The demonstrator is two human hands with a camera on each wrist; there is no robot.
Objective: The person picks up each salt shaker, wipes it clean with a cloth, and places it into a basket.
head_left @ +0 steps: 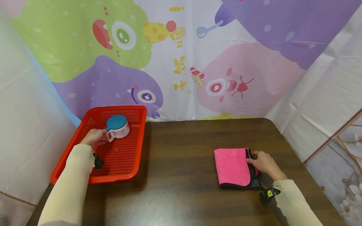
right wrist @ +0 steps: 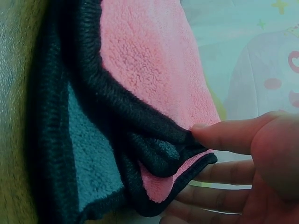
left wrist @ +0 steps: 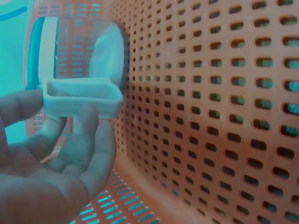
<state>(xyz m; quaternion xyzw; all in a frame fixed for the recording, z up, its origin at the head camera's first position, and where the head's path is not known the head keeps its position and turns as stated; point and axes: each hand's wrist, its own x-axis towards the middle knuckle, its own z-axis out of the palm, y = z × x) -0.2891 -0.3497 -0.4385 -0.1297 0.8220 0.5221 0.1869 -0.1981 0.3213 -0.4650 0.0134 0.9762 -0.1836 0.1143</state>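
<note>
A clear seasoning jar (head_left: 122, 132) with a blue lid (head_left: 116, 122) and a white handle (left wrist: 84, 100) stands at the back of the red basket (head_left: 140, 141). My left hand (head_left: 96, 137) reaches over the basket's left side and holds the handle, thumb by the lid edge and fingertips against the handle's side. On the right of the table lies a folded pink towel (head_left: 232, 166) with black trim and a grey underside (right wrist: 93, 149). My right hand (head_left: 264, 164) pinches its right edge, the thumb (right wrist: 224, 135) on top and the other fingers beneath the folded layers.
The brown wooden table (head_left: 175, 175) stretches between basket and towel. A cartoon-printed curtain (head_left: 181, 62) hangs along the table's back edge, with pale cloth (head_left: 25, 125) on the left side. The basket's perforated wall (left wrist: 210, 93) rises close beside the jar.
</note>
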